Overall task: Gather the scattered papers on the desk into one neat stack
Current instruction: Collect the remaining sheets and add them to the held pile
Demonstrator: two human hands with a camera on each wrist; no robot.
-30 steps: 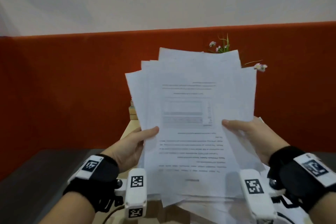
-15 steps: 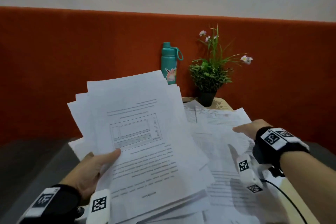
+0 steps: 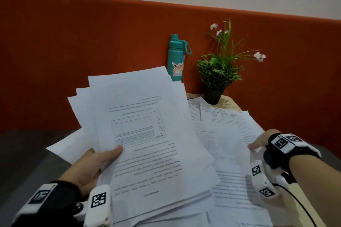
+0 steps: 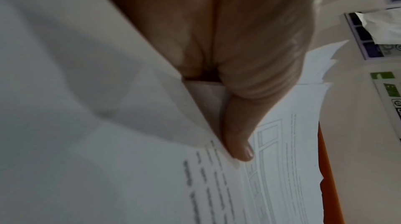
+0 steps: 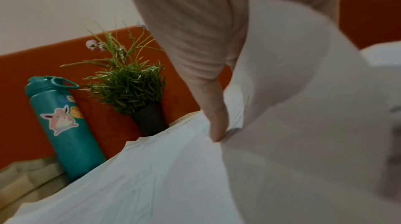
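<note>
My left hand (image 3: 99, 164) grips a fanned bundle of printed papers (image 3: 144, 134) by its left edge, above the desk. The left wrist view shows the thumb (image 4: 238, 143) lying on the top sheet (image 4: 282, 167), with the other fingers hidden under the bundle. More loose papers (image 3: 227, 134) lie spread over the desk to the right, partly under the bundle. My right hand (image 3: 258, 142) is at their right edge. In the right wrist view its thumb (image 5: 217, 121) pinches a sheet (image 5: 303, 107) that curls up over the fingers.
A teal water bottle (image 3: 176, 59) and a potted plant (image 3: 217, 72) stand at the back of the wooden desk (image 3: 228, 103), against an orange partition (image 3: 92, 42). Both also show in the right wrist view: bottle (image 5: 65, 124), plant (image 5: 134, 90).
My right hand has let go of the bundle and gone right, to the loose papers on the desk. The left hand alone has lowered and tilted the bundle leftward.
</note>
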